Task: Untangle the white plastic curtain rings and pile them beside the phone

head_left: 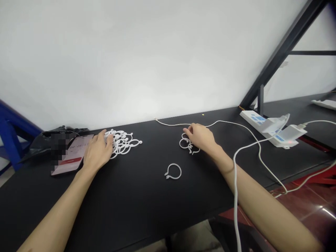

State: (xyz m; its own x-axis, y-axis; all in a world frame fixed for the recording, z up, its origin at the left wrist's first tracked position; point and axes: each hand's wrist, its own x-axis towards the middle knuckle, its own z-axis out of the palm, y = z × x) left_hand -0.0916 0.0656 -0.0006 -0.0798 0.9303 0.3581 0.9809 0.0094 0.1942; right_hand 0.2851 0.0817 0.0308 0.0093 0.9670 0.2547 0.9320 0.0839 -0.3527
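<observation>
A pile of white plastic rings point(125, 142), each with a small open clasp, lies on the black tabletop point(126, 196). My left hand point(98, 151) rests against the pile's left side, fingers stretched out and thumb apart. Farther right, a smaller group of the same rings point(184, 142) lies partly under my right hand point(201, 137). The fingers of that hand are bent and closed at the edge of a ring; the palm side is hidden. Between the hands and nearer to me lies one single ring point(180, 171), its clasp undone and facing left.
A phone point(70, 159) showing a timer lies beside my left hand, next to a black plastic bag point(43, 140). White power strips point(270, 129) with plugged-in adapters stand at the right. A white cable point(235, 189) hangs across my right forearm. A white wall point(147, 63) rises behind.
</observation>
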